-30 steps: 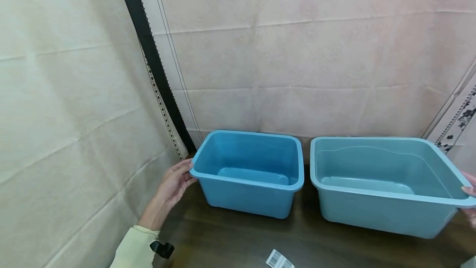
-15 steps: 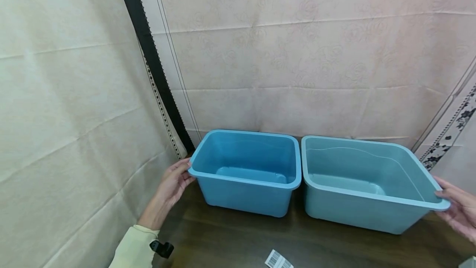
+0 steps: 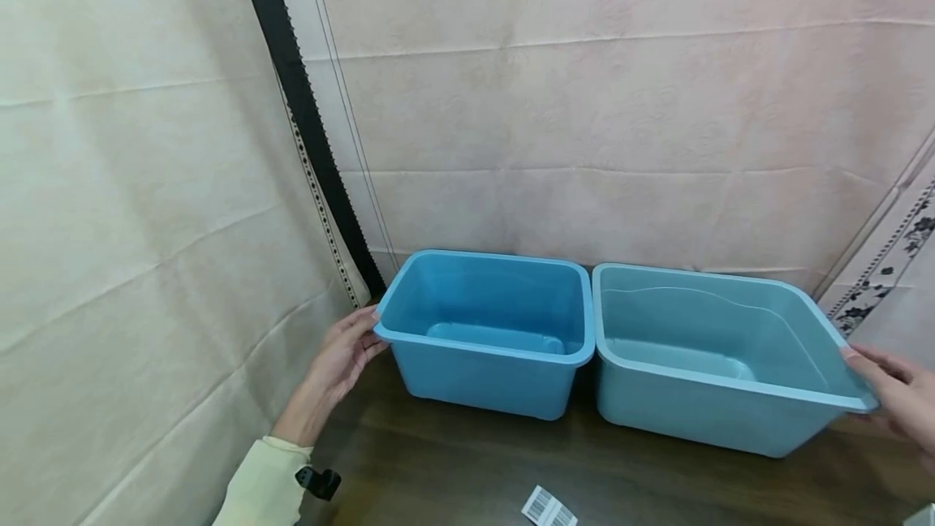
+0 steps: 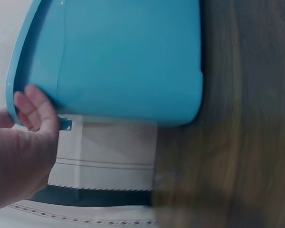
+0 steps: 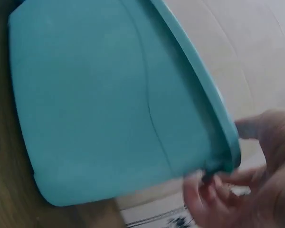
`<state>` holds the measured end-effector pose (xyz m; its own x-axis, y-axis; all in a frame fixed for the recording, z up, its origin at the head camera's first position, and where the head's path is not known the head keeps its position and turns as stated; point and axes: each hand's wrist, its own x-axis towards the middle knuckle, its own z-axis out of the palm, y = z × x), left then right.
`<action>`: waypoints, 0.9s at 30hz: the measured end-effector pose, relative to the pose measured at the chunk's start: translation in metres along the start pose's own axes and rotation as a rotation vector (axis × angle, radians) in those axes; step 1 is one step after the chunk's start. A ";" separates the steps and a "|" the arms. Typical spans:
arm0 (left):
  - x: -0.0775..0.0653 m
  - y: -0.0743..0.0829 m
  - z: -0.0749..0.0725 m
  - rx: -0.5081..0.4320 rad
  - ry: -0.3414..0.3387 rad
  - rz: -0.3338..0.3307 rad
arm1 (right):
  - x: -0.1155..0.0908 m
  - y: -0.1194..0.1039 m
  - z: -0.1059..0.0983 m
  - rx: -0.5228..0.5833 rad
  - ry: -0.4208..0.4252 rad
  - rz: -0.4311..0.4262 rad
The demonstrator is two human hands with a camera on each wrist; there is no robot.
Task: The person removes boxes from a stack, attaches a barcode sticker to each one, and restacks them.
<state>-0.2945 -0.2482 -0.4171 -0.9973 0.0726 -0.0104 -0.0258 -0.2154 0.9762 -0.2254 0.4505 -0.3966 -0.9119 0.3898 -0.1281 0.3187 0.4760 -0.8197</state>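
Two rectangular plastic tubs stand side by side on the dark wooden table (image 3: 438, 469), their rims touching or nearly so. On the left is the bright blue tub (image 3: 482, 373); my left hand (image 3: 343, 357) holds its left rim, thumb on top and fingers under the lip, as the left wrist view shows. The paler teal tub (image 3: 708, 412) is larger and sits on the right. My right hand (image 3: 898, 398) grips its right rim near the front corner, with fingers (image 5: 194, 197) tucked below the lip in the right wrist view. Both tubs look empty inside.
Behind the tubs hangs a pale fabric wall (image 3: 584, 128), with another curtain (image 3: 146, 250) close along the left. A white barcode label (image 3: 549, 507) lies at the table's front. A pale object's corner (image 3: 922, 516) shows at bottom right.
The teal tub has slid left against the blue tub, and my right hand has come into view with it. My left hand keeps its hold; the blue tub stays nearly in place.
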 end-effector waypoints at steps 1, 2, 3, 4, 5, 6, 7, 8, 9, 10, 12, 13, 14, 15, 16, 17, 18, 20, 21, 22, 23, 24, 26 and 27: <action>-0.001 0.000 0.002 0.069 0.018 -0.003 | -0.009 -0.008 0.006 -0.051 0.109 -0.011; -0.003 0.001 0.004 0.149 0.039 0.005 | -0.018 -0.016 0.011 -0.085 0.219 -0.040; -0.005 0.002 0.006 0.246 0.070 0.026 | -0.027 -0.024 0.016 -0.109 0.314 -0.078; -0.008 0.003 0.009 0.345 0.108 0.055 | -0.036 -0.032 0.020 -0.118 0.401 -0.132; -0.011 0.005 0.013 0.449 0.153 0.094 | -0.045 -0.041 0.025 -0.107 0.482 -0.179; -0.014 0.007 0.017 0.538 0.200 0.143 | -0.054 -0.048 0.029 -0.084 0.546 -0.230; -0.018 0.009 0.021 0.617 0.251 0.197 | -0.063 -0.056 0.034 -0.068 0.588 -0.262; -0.023 0.012 0.026 0.685 0.303 0.257 | -0.071 -0.063 0.039 -0.052 0.612 -0.297; -0.028 0.015 0.031 0.742 0.348 0.322 | -0.080 -0.069 0.046 -0.047 0.622 -0.331; -0.033 0.018 0.036 0.776 0.375 0.393 | -0.089 -0.074 0.054 -0.037 0.630 -0.366; -0.046 0.024 0.048 0.831 0.380 0.562 | -0.107 -0.082 0.073 -0.003 0.606 -0.441; -0.052 0.025 0.054 0.845 0.356 0.657 | -0.116 -0.085 0.083 0.010 0.571 -0.475; -0.058 0.027 0.062 0.858 0.319 0.756 | -0.125 -0.087 0.095 0.035 0.535 -0.517; -0.064 0.027 0.070 0.868 0.262 0.844 | -0.134 -0.088 0.107 0.054 0.489 -0.555; -0.069 0.027 0.078 0.884 0.200 0.923 | -0.142 -0.089 0.118 0.089 0.431 -0.576; -0.075 0.026 0.087 0.907 0.137 0.980 | -0.149 -0.090 0.130 0.132 0.367 -0.593; -0.078 0.025 0.096 0.919 0.072 1.025 | -0.155 -0.090 0.140 0.168 0.291 -0.589; -0.085 0.020 0.113 0.946 -0.043 1.034 | -0.163 -0.088 0.159 0.226 0.151 -0.561; -0.087 0.017 0.120 0.962 -0.092 1.006 | -0.165 -0.086 0.168 0.239 0.080 -0.536; -0.088 0.014 0.126 0.977 -0.139 0.964 | -0.165 -0.084 0.176 0.251 0.019 -0.514; -0.088 0.011 0.130 0.989 -0.188 0.904 | -0.164 -0.081 0.183 0.264 -0.043 -0.485; -0.088 0.007 0.134 0.998 -0.242 0.842 | -0.163 -0.079 0.190 0.259 -0.102 -0.446; -0.085 -0.003 0.140 1.036 -0.352 0.697 | -0.160 -0.075 0.203 0.232 -0.199 -0.374; -0.083 -0.008 0.142 1.060 -0.410 0.626 | -0.159 -0.073 0.209 0.218 -0.245 -0.325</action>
<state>-0.2015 -0.1138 -0.3929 -0.7218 0.5717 0.3900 0.6886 0.5366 0.4878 -0.1580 0.1893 -0.4329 -0.9982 0.0374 0.0478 -0.0314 0.3557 -0.9341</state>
